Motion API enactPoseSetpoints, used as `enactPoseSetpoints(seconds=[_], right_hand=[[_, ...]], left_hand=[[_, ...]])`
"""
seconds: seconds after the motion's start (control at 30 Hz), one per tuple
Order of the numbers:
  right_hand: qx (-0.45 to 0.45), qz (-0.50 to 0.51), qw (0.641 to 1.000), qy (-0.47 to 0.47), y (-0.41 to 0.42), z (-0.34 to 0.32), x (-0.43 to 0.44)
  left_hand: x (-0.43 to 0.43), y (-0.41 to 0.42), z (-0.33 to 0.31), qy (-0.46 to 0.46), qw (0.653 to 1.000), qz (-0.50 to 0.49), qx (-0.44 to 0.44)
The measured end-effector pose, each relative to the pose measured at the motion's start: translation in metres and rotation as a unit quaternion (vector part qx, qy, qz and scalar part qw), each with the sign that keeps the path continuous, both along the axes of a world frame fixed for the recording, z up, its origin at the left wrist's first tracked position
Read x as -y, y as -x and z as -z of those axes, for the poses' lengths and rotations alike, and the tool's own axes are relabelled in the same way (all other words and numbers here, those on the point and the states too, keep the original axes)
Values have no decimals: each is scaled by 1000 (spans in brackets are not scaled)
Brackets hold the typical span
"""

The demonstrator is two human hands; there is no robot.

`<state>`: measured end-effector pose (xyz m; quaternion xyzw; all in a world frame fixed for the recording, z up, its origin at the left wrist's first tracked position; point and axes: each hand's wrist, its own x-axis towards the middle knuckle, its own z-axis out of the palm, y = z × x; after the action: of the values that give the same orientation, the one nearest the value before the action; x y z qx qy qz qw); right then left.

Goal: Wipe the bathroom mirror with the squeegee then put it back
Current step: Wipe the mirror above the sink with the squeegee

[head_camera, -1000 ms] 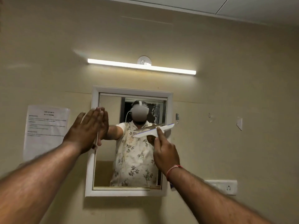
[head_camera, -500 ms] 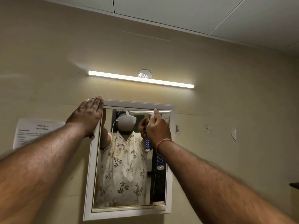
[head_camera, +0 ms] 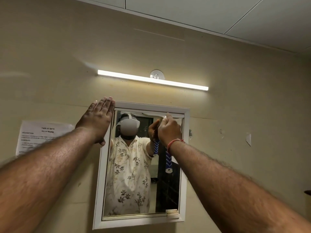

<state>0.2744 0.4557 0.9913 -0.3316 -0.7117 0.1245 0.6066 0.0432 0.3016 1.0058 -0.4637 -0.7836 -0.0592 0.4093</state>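
A white-framed mirror (head_camera: 184,148) hangs on the beige wall. My right hand (head_camera: 169,128) grips the squeegee (head_camera: 168,163) by its blue and white handle, which hangs down below my wrist. The squeegee's blade lies across the very top of the glass, just under the frame. My left hand (head_camera: 96,117) rests flat with straight fingers on the mirror's upper left corner. The glass reflects a person in a floral shirt.
A lit tube light (head_camera: 152,79) runs along the wall above the mirror. A printed paper sheet (head_camera: 42,135) is stuck to the wall at the left. Scraps of torn tape (head_camera: 248,139) mark the wall at the right.
My right hand raised the squeegee from the mirror's middle to its top edge. My left hand slid up the left frame to the top corner. The view tilted upward.
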Motion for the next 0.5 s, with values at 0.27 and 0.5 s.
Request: enactPoseSetpoints(seconds=[0.27,0.5], right_hand=[[-5,-20,1000,14,1,-2,-4],[-17,-19,999,30,5,8,-8]], left_hand=[[7,-5,5,27,999,4,28],[13,-6,26,14,999,16,47]])
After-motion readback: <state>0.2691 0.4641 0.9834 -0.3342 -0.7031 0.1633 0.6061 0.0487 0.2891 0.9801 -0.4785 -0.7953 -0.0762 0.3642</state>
